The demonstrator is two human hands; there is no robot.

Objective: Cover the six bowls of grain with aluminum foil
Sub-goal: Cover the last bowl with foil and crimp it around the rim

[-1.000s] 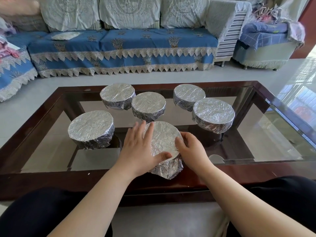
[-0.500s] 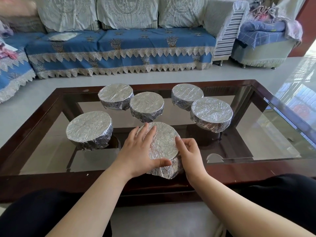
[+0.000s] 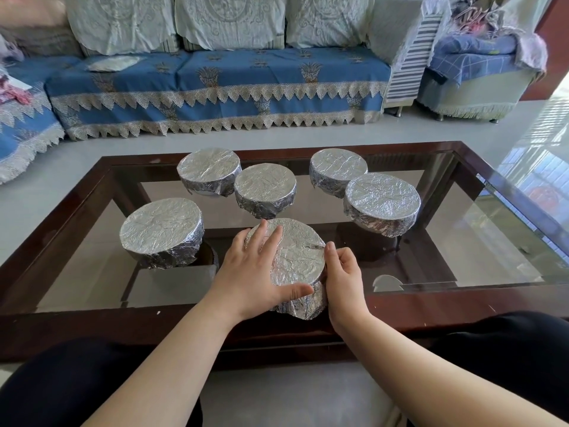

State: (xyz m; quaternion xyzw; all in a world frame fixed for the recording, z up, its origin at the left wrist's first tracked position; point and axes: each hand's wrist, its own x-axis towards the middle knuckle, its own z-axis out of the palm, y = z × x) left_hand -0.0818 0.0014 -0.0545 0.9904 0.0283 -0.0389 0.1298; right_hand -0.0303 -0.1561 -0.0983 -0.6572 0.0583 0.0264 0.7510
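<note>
Several bowls wrapped in crinkled aluminum foil stand on the glass coffee table (image 3: pixel 480 238). The nearest foil-covered bowl (image 3: pixel 300 257) sits by the table's front edge. My left hand (image 3: pixel 254 272) lies flat on its top and left side, fingers straight, thumb along the front rim. My right hand (image 3: pixel 343 272) presses against the bowl's right side, fingers loosely curled along the foil. Other covered bowls stand at the left (image 3: pixel 161 231), back left (image 3: pixel 209 171), middle (image 3: pixel 265 189), back right (image 3: pixel 338 171) and right (image 3: pixel 381 203).
The table has a dark wooden frame (image 3: pixel 184 322) round the glass. A blue-covered sofa (image 3: pixel 221 84) runs along the back, an armchair (image 3: pixel 474 72) at the right. My dark-trousered knees (image 3: pixel 55 383) sit just under the table's front edge.
Both hands have slid a little along the nearest bowl's foil; the right hand has shifted from the front-right rim to the right side. The bowls have not moved.
</note>
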